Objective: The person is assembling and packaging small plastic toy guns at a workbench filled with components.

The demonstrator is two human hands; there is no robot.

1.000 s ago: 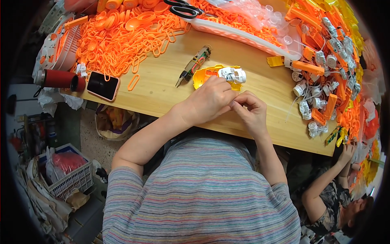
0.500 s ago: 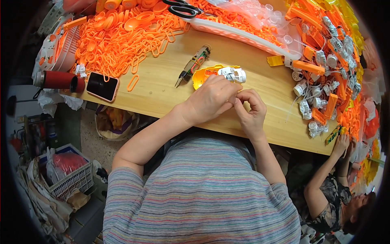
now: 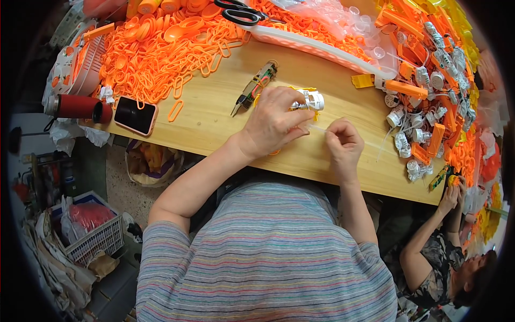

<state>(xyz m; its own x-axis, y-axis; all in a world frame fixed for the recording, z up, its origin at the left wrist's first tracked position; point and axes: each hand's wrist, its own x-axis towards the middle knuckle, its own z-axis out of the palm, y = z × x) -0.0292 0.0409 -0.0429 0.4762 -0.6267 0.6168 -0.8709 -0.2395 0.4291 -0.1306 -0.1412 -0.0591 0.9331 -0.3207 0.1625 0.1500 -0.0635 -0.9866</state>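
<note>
1. Around half past nine from the middle of the view, a red bottle (image 3: pixel 78 106) lies on its side; nearer ten o'clock, a dark-screened phone (image 3: pixel 136 115) lies flat.
2. Toward eleven, loose orange links (image 3: pixel 161 64) are heaped on the wooden table (image 3: pixel 214 121).
3. At twelve, a slim hand tool (image 3: pixel 254 88) lies with its tips toward seven o'clock.
4. Just past twelve, the left hand (image 3: pixel 274 121) bends over the work, fingers curled; I cannot tell what they grasp.
5. Between one and two, partly behind that hand, sit a white round part (image 3: pixel 315 101) and a yellow shell (image 3: pixel 303 88).
6. Below these, a thin pale strand (image 3: pixel 318 128) spans the gap between the hands.
7. Just short of three, the right hand (image 3: pixel 345 142) pinches the strand's end between thumb and finger.
8. At two, white and orange parts (image 3: pixel 424 96) are piled; at four, a co-worker (image 3: pixel 442 263) sits beside the table.
</note>
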